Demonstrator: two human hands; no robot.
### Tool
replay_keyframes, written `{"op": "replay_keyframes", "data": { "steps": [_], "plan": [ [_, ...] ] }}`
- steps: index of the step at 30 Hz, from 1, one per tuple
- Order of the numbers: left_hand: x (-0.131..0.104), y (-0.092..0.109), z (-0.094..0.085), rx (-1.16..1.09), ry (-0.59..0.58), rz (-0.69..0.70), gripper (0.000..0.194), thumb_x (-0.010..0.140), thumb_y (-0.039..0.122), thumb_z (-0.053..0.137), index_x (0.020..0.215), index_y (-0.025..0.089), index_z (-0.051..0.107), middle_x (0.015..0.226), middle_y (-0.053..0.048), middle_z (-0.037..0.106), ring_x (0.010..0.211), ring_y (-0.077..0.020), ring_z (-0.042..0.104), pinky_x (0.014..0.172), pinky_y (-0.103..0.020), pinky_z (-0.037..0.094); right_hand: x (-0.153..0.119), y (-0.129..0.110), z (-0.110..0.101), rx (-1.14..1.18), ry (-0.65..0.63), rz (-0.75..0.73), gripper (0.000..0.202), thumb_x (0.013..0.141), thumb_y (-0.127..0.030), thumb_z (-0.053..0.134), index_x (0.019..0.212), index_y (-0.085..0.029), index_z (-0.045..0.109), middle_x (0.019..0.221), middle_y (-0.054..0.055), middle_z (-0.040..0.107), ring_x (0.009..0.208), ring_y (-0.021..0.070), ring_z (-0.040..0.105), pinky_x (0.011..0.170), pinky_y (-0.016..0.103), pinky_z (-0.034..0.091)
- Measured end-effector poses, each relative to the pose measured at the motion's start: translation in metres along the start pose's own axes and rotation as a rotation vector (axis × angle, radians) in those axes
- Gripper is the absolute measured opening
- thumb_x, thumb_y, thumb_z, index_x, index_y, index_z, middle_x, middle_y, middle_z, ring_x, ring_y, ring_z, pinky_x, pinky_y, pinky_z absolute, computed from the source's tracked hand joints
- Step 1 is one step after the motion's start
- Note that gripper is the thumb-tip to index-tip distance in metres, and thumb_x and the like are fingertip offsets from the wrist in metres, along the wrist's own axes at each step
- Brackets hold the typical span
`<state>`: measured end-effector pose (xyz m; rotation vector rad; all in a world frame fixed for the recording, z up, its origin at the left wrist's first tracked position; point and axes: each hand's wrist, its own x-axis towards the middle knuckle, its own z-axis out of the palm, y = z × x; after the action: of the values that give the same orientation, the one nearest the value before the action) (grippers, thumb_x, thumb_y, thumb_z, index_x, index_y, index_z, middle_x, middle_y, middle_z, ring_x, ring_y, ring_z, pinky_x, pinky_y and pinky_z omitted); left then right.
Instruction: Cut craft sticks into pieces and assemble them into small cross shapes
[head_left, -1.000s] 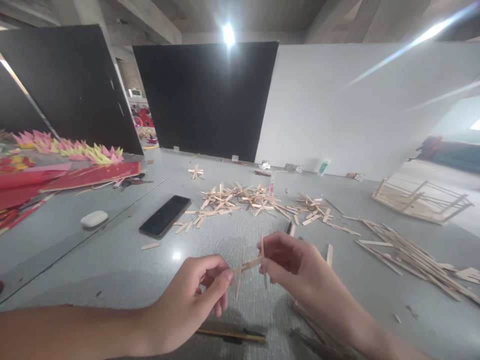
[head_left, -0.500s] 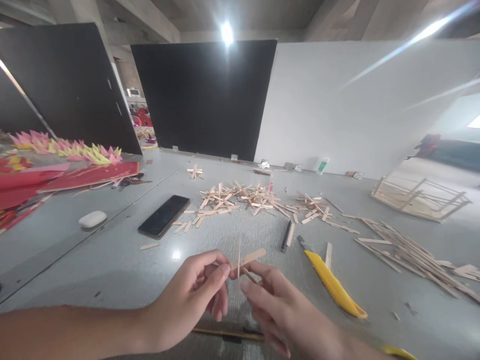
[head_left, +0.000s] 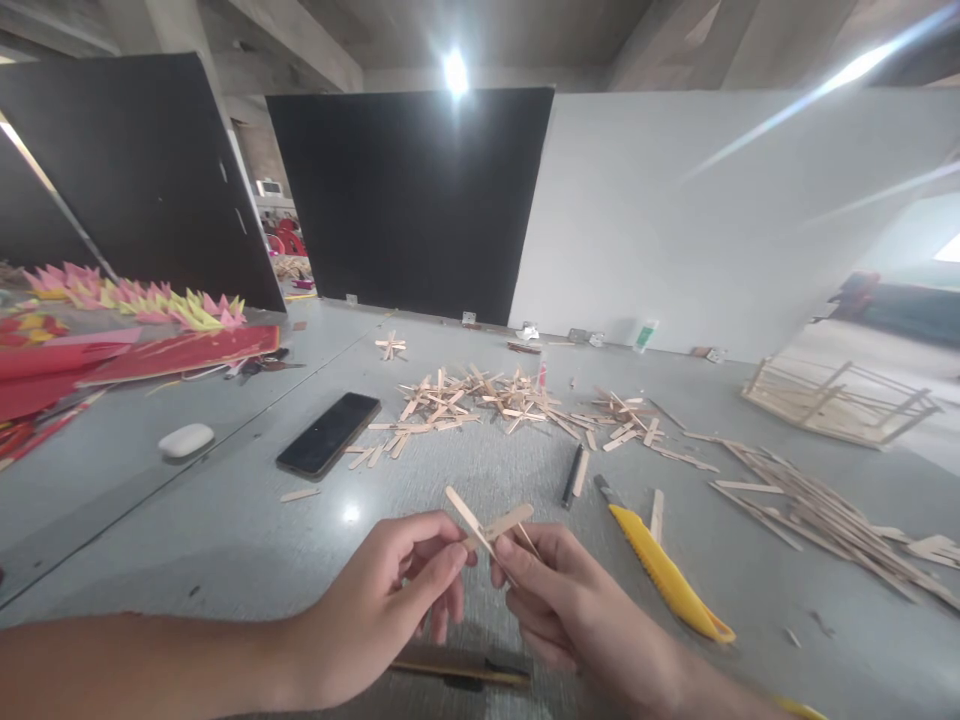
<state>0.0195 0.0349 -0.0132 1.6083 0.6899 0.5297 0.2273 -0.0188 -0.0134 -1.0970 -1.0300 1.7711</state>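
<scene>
Just above the table, in the head view, two short wooden craft sticks [head_left: 463, 509] cross in an X between my fingertips. My left hand [head_left: 405, 580] pinches the left end of the sticks with thumb and forefinger, its other fingers curled loosely. From the other side, my right hand [head_left: 562, 590] grips the lower end of the crossing stick between thumb and forefinger. A thinner stick [head_left: 529, 541] pokes out beside my right forefinger. My fingers hide where the pieces are gripped. A yellow utility knife [head_left: 667, 575] lies right of my right hand, blade pointing away.
A pile of crossed craft sticks [head_left: 517, 395] spreads across the table. A phone [head_left: 330, 435] and a white case [head_left: 186, 440] lie left, a black pen [head_left: 572, 475] nearer the middle. Long wooden strips [head_left: 817, 510] and a stick frame [head_left: 840, 405] are right. Upright panels [head_left: 412, 200] stand behind.
The stick that stood edge-on between my hands has turned and now leans to the upper left, its flat face showing. My right thumb has closed over its lower end.
</scene>
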Motion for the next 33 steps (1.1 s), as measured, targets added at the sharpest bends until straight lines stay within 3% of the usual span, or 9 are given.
{"op": "replay_keyframes", "data": {
  "steps": [8,11,14,18,21,24,27,30,33],
  "plan": [
    [0.001,-0.002,0.002,-0.068,-0.045,0.015,0.036,0.104,0.049,0.055,0.098,0.016,0.067,0.086,-0.004,0.068,0.061,-0.0101,0.059,0.061,-0.024,0.049,-0.002,-0.008,0.004,0.022,-0.032,0.105,0.048,0.085,-0.065,0.073,0.077,-0.022,0.055,0.051,-0.014,0.023,0.045,0.0069,0.012,0.04,0.019,0.017],
    [0.0,-0.004,0.003,-0.12,-0.017,0.02,0.032,0.102,0.049,0.06,0.112,0.018,0.058,0.089,-0.005,0.072,0.062,-0.0111,0.06,0.062,-0.025,0.053,-0.003,-0.01,0.006,-0.023,-0.074,0.114,0.044,0.086,-0.059,0.073,0.075,-0.021,0.057,0.05,-0.013,0.026,0.044,0.0064,0.015,0.04,0.019,0.019],
    [-0.002,-0.006,0.004,-0.202,-0.048,-0.04,0.041,0.098,0.053,0.065,0.117,0.02,0.051,0.082,-0.003,0.073,0.06,-0.0121,0.062,0.059,-0.024,0.052,-0.002,-0.003,0.01,-0.124,-0.073,0.089,0.04,0.09,-0.057,0.069,0.076,-0.02,0.06,0.051,-0.012,0.031,0.044,0.0068,0.021,0.04,0.019,0.025],
    [-0.002,-0.006,0.003,-0.22,-0.019,-0.067,0.037,0.099,0.055,0.062,0.102,0.018,0.055,0.077,-0.002,0.071,0.055,-0.0102,0.063,0.054,-0.021,0.044,0.002,0.004,0.008,-0.202,0.07,0.022,0.04,0.088,-0.061,0.068,0.087,-0.022,0.056,0.052,-0.013,0.033,0.044,0.0074,0.023,0.04,0.019,0.028],
    [0.001,-0.004,0.0,-0.162,0.065,-0.043,0.034,0.1,0.052,0.062,0.099,0.018,0.057,0.079,-0.002,0.072,0.057,-0.0107,0.064,0.054,-0.022,0.042,0.004,-0.005,0.001,-0.022,0.289,-0.019,0.037,0.089,-0.059,0.064,0.092,-0.023,0.054,0.054,-0.014,0.024,0.047,0.0078,0.014,0.041,0.019,0.018],
    [0.005,-0.003,-0.002,-0.144,0.099,-0.037,0.034,0.101,0.051,0.061,0.096,0.018,0.057,0.078,-0.001,0.071,0.056,-0.0111,0.063,0.054,-0.024,0.042,0.003,-0.023,-0.006,0.076,0.357,-0.061,0.031,0.091,-0.053,0.059,0.093,-0.022,0.056,0.059,-0.013,0.02,0.05,0.0086,0.01,0.042,0.022,0.014],
    [0.005,-0.003,-0.001,-0.156,0.102,-0.05,0.034,0.1,0.051,0.061,0.093,0.018,0.057,0.076,0.0,0.069,0.056,-0.0112,0.062,0.054,-0.024,0.042,-0.001,-0.037,-0.008,-0.262,0.276,-0.106,0.028,0.09,-0.048,0.061,0.084,-0.021,0.06,0.059,-0.011,0.025,0.05,0.0094,0.018,0.044,0.025,0.018],
    [0.005,-0.001,0.001,-0.155,0.097,-0.06,0.035,0.1,0.051,0.061,0.091,0.017,0.056,0.076,0.0,0.068,0.056,-0.0111,0.062,0.053,-0.023,0.041,-0.004,-0.042,-0.006,-0.668,0.233,-0.151,0.03,0.09,-0.04,0.063,0.068,-0.021,0.053,0.06,-0.008,0.029,0.054,0.0107,0.023,0.048,0.027,0.02],
    [0.005,-0.001,0.001,-0.141,0.09,-0.07,0.035,0.1,0.051,0.061,0.092,0.018,0.056,0.076,0.0,0.068,0.058,-0.0117,0.062,0.054,-0.024,0.042,-0.005,-0.042,-0.004,-0.8,0.245,-0.166,0.029,0.092,-0.035,0.059,0.067,-0.022,0.05,0.061,-0.007,0.028,0.056,0.0118,0.023,0.05,0.028,0.021]
  ]
}}
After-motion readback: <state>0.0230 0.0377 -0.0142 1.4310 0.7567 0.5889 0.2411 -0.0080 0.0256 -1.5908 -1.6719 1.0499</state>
